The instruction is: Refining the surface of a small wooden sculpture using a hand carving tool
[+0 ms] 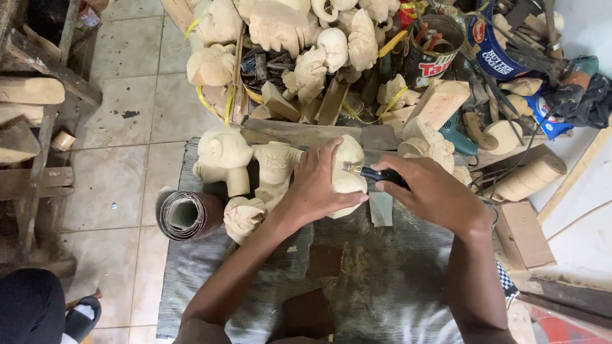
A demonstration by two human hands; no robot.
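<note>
Your left hand [319, 185] clamps the carving [347, 175], right hand [427, 191] fisted round the tool [376, 173]; a slip gouges those fingers.

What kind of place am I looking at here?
Most likely a wood-carving workshop. Unfinished pale carvings are heaped on the tiled floor, the left hand steadies a carved piece while the right hand holds a black-handled tool, and a sandpaper roll lies nearby.

A pale carved wooden figure [349, 178] lies on grey cloth, touched by a black-handled tool [376, 174].
</note>
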